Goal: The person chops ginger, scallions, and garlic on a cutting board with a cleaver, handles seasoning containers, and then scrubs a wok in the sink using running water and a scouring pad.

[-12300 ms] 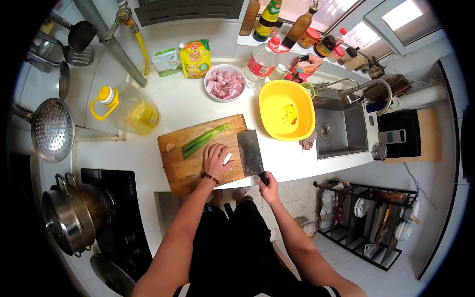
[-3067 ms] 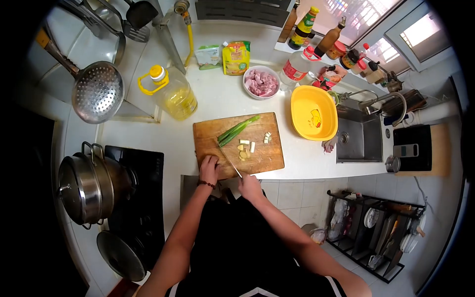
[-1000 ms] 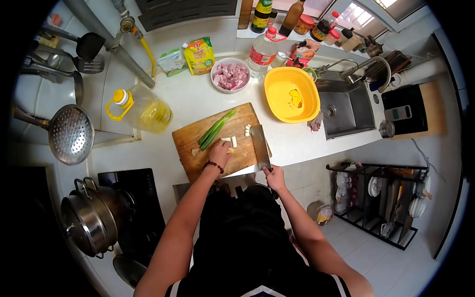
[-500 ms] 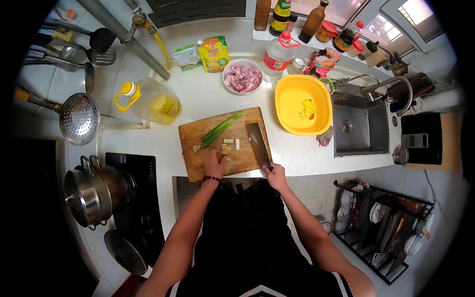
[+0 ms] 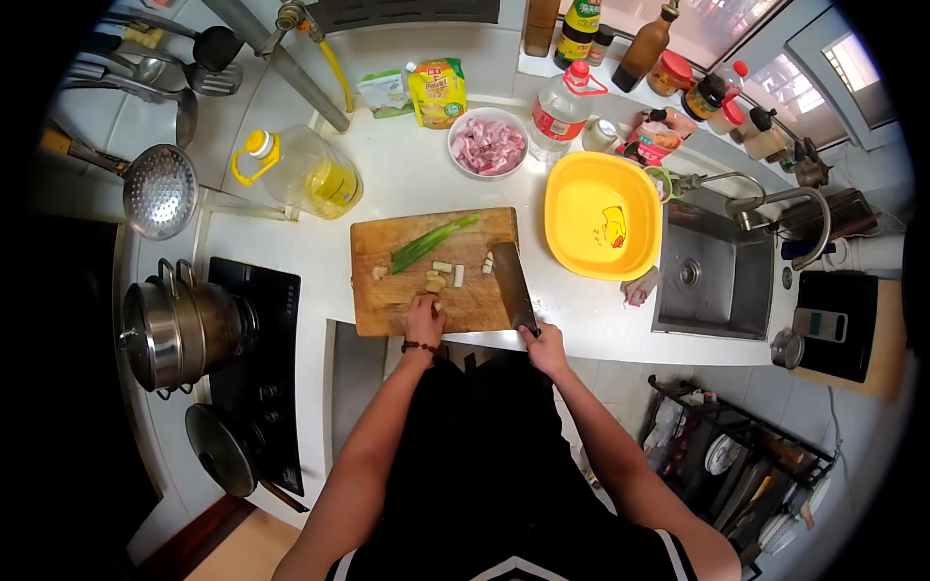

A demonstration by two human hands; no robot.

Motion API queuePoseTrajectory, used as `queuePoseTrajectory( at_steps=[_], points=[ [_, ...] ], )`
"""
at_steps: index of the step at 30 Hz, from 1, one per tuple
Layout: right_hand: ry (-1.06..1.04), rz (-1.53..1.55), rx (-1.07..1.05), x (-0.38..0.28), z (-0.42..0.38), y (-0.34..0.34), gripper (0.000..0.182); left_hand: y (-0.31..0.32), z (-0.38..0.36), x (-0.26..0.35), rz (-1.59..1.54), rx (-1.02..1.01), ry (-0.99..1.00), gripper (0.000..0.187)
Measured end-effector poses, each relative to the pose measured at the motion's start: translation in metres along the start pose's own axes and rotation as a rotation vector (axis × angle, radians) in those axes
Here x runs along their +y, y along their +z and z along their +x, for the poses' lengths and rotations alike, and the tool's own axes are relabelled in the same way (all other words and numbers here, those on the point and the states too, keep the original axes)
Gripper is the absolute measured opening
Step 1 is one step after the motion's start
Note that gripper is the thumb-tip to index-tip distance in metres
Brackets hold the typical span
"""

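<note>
On the wooden cutting board (image 5: 387, 305), my left hand (image 5: 422, 322) has its fingers bent together at a small pale yellow piece (image 5: 438, 307), partly hidden by them. Just beyond lie slices of what looks like ginger (image 5: 435, 281) and cut white scallion pieces (image 5: 459, 276). Long green scallion leaves (image 5: 433, 242) lie across the board's upper part. My right hand (image 5: 545, 347) is wrapped round the handle of a cleaver (image 5: 513, 289). The cleaver's blade rests along the board's right side, with small pale pieces (image 5: 487, 262) beside it.
A bowl of raw meat (image 5: 488, 143) stands behind the board. To the right are a yellow basin (image 5: 557, 247) and the sink (image 5: 712, 326). An oil jug (image 5: 325, 189) stands at the back left, above the cooktop (image 5: 276, 358) with a steamer pot (image 5: 155, 334).
My left hand has drawn slightly back toward the board's near edge, away from the ginger slices. The view has shifted, and my right hand still holds the cleaver at the right side.
</note>
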State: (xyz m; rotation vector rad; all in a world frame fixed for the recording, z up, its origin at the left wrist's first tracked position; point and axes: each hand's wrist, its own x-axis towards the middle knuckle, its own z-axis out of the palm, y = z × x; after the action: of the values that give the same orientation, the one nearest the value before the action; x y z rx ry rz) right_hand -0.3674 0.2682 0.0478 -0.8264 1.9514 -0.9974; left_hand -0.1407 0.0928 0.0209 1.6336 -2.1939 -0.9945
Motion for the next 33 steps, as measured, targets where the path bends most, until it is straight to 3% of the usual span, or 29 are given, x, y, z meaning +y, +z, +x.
queuePoseTrajectory(
  at_steps=[4,10,13,15,19,23,29,33],
  points=[
    [0.002,-0.017,-0.016,0.0,0.004,-0.011,0.029,0.0,-0.004,0.005,-0.016,0.02,-0.007,0.03],
    [0.155,0.052,-0.049,0.017,0.009,-0.015,0.028,0.007,-0.001,0.053,-0.216,0.062,0.142,0.029],
    [0.034,0.02,0.002,0.025,0.015,-0.015,0.029,0.024,0.028,0.086,-0.191,0.12,0.244,0.027],
    [0.05,0.023,0.021,0.019,0.02,-0.014,0.029,0.035,0.041,0.094,-0.162,-0.053,0.276,0.026],
    [0.059,-0.021,0.008,0.008,0.026,-0.018,0.029,0.045,0.039,0.1,0.002,-0.044,0.347,0.027],
    [-0.021,-0.103,0.034,-0.004,0.023,-0.023,0.027,0.017,0.03,0.083,0.008,0.079,0.291,0.028],
    [0.042,-0.046,0.011,-0.019,0.016,-0.024,0.023,-0.027,0.033,0.016,0.116,0.349,0.227,0.03],
    [-0.015,-0.048,-0.021,-0.018,0.018,-0.011,0.023,-0.019,0.045,0.007,0.08,0.144,0.142,0.03]
  ],
)
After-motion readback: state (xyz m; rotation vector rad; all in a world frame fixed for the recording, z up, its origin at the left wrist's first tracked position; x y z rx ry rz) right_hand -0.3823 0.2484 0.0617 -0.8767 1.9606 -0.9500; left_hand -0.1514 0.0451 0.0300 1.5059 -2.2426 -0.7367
